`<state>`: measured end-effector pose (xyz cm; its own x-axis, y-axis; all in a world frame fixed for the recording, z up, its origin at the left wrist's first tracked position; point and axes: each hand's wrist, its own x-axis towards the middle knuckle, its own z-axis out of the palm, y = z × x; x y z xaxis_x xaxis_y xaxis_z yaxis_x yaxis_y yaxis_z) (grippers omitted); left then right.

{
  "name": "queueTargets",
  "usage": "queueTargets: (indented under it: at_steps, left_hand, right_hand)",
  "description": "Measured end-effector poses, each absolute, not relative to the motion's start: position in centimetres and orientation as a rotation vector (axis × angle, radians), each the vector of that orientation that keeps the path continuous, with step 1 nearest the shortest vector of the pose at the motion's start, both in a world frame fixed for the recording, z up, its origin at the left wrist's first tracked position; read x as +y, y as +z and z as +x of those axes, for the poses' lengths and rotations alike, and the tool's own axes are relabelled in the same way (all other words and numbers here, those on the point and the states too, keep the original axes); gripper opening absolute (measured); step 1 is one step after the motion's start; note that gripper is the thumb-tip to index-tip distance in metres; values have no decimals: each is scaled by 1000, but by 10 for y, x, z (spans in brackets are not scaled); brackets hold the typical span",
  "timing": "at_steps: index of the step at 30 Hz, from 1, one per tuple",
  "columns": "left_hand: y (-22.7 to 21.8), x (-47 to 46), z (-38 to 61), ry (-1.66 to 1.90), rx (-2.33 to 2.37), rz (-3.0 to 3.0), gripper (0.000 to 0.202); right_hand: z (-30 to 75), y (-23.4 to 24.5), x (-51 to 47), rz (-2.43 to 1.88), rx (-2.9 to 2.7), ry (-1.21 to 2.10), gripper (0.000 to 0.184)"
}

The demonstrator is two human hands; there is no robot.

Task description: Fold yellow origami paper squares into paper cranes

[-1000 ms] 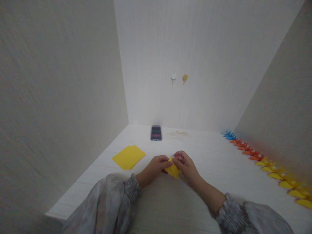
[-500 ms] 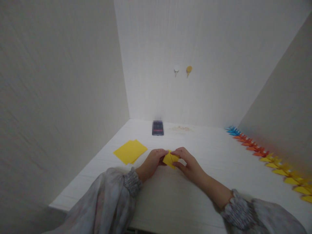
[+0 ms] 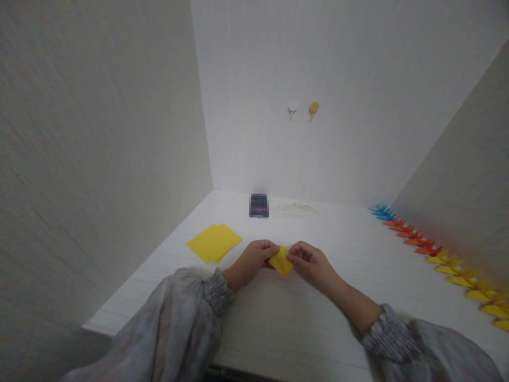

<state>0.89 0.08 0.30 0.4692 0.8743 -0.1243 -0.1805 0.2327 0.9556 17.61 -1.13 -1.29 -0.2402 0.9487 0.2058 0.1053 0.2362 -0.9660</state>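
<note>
Folded paper point(image 3: 281, 260), a yellow piece, is up between both hands: left hand point(image 3: 255, 259) pinching its left side, right hand point(image 3: 312, 261) pinching the right edge. Half a second ago the right thumb and fingers were spread wider around it and a diagonal line showed; now the face looks plainer. Yellow sheets point(image 3: 212, 243) lie left of the left hand, a blurred dark gadget point(image 3: 259, 207) beyond both, paper birds point(image 3: 427, 248) way off to the right.
</note>
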Motion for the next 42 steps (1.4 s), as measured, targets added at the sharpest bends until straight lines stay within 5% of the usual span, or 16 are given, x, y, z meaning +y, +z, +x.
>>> queueTargets:
  at_steps: [14, 21, 29, 37, 42]
  left_hand:
    - [5, -1, 7, 855, 634, 1151, 20]
    - [-1, 1, 3, 808, 604, 1216, 34]
    - [-2, 4, 5, 1108, 737, 1270, 29]
    - [2, 0, 6, 1129, 822, 1623, 24]
    - [2, -3, 7, 1074, 796, 1751, 29]
  right_hand:
    - [174, -1, -16, -1069, -1367, 1164, 12]
    - [182, -5, -12, -938, -1265, 1389, 15]
    - [170, -1, -17, -749, -1285, 1377, 55]
    - [173, -6, -11, -1009, -1419, 1012, 16]
    - [173, -8, -12, -1064, -1551, 926, 25]
